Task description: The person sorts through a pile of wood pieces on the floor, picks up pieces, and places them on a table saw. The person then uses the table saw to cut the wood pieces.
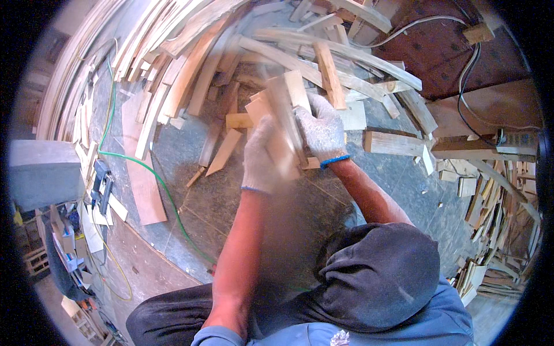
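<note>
Gloved fingers (pixel 265 127) curled partway in, my left hand (pixel 258 161) and right hand (pixel 323 130) had a blurred bundle of short boards (pixel 280 109) clasped between them above the floor (pixel 404 179), one handful apparently gathered, plenty of loose offcuts (pixel 225 152) lying ungathered before me.

the grey floor (pixel 418 193) bears wood pieces (pixel 224 153) and a green cord (pixel 124 154).

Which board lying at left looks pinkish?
The wide, flat board with the green cord across it; the wood strips beside it are narrower and paler or more orange.
</note>
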The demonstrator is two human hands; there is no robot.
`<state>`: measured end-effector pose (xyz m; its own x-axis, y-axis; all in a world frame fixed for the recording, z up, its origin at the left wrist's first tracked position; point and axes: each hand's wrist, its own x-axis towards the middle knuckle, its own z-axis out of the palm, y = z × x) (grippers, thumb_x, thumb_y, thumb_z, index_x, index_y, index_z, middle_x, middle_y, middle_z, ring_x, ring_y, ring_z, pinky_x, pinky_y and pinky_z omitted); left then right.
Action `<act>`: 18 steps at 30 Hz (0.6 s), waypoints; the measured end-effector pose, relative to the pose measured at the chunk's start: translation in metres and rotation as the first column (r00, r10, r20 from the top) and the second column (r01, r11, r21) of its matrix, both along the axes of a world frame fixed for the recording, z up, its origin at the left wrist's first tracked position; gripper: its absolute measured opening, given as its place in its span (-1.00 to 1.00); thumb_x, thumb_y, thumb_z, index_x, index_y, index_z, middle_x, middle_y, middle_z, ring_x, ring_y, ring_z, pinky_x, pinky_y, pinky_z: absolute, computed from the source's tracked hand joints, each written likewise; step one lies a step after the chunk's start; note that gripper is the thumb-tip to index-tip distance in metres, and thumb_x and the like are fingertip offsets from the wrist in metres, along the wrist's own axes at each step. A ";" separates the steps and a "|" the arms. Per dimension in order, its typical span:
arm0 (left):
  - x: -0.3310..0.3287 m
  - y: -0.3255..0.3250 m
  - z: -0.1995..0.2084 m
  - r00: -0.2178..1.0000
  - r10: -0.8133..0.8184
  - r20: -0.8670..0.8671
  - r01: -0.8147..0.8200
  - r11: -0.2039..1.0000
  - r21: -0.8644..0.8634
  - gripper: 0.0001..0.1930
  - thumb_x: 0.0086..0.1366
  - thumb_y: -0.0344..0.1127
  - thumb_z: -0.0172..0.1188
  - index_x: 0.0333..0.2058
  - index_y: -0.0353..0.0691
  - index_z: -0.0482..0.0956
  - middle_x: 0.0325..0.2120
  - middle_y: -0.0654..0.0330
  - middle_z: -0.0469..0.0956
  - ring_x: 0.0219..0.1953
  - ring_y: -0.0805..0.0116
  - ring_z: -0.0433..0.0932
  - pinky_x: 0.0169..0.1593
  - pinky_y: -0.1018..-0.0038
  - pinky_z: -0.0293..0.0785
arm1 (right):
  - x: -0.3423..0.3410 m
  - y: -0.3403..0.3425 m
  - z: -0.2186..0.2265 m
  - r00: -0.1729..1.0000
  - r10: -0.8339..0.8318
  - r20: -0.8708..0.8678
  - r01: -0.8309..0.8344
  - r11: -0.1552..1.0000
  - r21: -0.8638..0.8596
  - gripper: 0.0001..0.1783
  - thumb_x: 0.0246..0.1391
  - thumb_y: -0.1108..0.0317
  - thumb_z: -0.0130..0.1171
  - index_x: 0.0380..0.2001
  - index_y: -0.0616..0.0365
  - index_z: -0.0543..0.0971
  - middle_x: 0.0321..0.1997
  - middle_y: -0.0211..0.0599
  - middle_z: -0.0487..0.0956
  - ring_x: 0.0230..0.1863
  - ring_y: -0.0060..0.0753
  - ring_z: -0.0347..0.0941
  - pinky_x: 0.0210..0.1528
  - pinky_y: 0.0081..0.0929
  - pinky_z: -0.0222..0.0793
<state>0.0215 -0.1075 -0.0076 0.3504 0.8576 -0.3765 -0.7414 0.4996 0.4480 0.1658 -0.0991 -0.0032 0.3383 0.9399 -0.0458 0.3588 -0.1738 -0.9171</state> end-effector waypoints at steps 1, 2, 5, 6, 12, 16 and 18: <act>0.003 -0.001 0.000 1.000 0.011 -0.001 -0.011 1.000 0.003 -0.60 0.60 -0.07 0.08 0.17 -0.25 0.53 -0.04 0.19 0.62 0.01 0.33 0.63 0.08 0.31 0.59 | 0.002 0.000 -0.002 0.998 0.011 0.063 -0.012 1.000 0.015 -0.61 0.31 0.25 0.17 0.09 0.22 0.64 -0.04 0.17 0.68 0.06 0.16 0.62 0.13 -0.07 0.50; 0.005 -0.001 -0.001 1.000 0.022 -0.003 -0.022 1.000 0.005 -0.59 0.60 -0.06 0.07 0.19 -0.25 0.52 -0.02 0.18 0.61 0.02 0.32 0.63 0.08 0.31 0.59 | 0.004 -0.001 -0.008 0.992 0.022 0.126 -0.026 0.999 0.028 -0.61 0.34 0.28 0.18 0.14 0.23 0.63 0.00 0.11 0.70 0.07 0.01 0.65 0.15 -0.18 0.51; 0.010 -0.003 0.012 0.997 0.028 -0.070 -0.024 0.998 0.054 -0.58 0.60 -0.08 0.07 0.22 -0.25 0.49 0.00 0.18 0.61 0.03 0.32 0.63 0.10 0.32 0.59 | 0.010 -0.004 -0.029 0.985 0.009 0.174 -0.033 0.991 0.133 -0.62 0.31 0.29 0.16 0.11 0.23 0.64 -0.01 0.14 0.68 0.07 0.15 0.61 0.14 -0.10 0.51; 0.009 -0.005 0.017 0.994 0.030 -0.105 -0.022 0.997 0.074 -0.59 0.60 -0.10 0.07 0.23 -0.24 0.48 0.00 0.18 0.61 0.04 0.32 0.63 0.10 0.32 0.58 | 0.010 -0.006 -0.034 0.987 0.004 0.163 -0.033 0.984 0.176 -0.62 0.29 0.29 0.14 0.08 0.23 0.64 -0.03 0.20 0.66 0.07 0.30 0.59 0.13 0.00 0.50; 0.011 -0.007 0.013 0.986 0.063 -0.154 -0.060 0.998 0.022 -0.63 0.59 -0.15 0.08 0.22 -0.19 0.47 -0.07 0.20 0.58 -0.03 0.32 0.62 0.06 0.31 0.58 | 0.007 -0.020 -0.025 0.993 0.075 0.088 -0.092 0.975 0.204 -0.58 0.39 0.26 0.08 0.16 0.30 0.61 0.12 0.23 0.64 0.19 0.23 0.58 0.26 -0.08 0.48; 0.013 -0.007 0.004 0.921 0.091 -0.380 0.001 0.971 0.237 -0.63 0.61 -0.10 0.06 0.21 -0.18 0.49 -0.08 0.20 0.57 -0.05 0.35 0.60 0.05 0.31 0.57 | 0.005 -0.023 -0.023 0.994 0.109 -0.010 -0.106 0.983 0.151 -0.57 0.43 0.25 0.05 0.20 0.29 0.60 0.17 0.22 0.64 0.23 0.20 0.58 0.30 -0.13 0.46; 0.011 -0.005 -0.005 0.810 0.139 -0.570 0.123 0.910 0.397 -0.60 0.62 -0.05 0.05 0.21 -0.20 0.51 -0.05 0.20 0.57 -0.01 0.36 0.59 0.09 0.33 0.56 | 0.006 -0.023 -0.030 0.989 0.136 -0.049 -0.128 0.982 0.136 -0.57 0.44 0.25 0.05 0.20 0.29 0.60 0.17 0.20 0.65 0.23 0.19 0.59 0.30 -0.14 0.46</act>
<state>0.0328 -0.1124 -0.0125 0.1737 0.9761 -0.1306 -0.2819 0.1763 0.9431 0.1720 -0.1218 -0.0328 0.2109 0.9753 0.0659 0.3162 -0.0043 -0.9487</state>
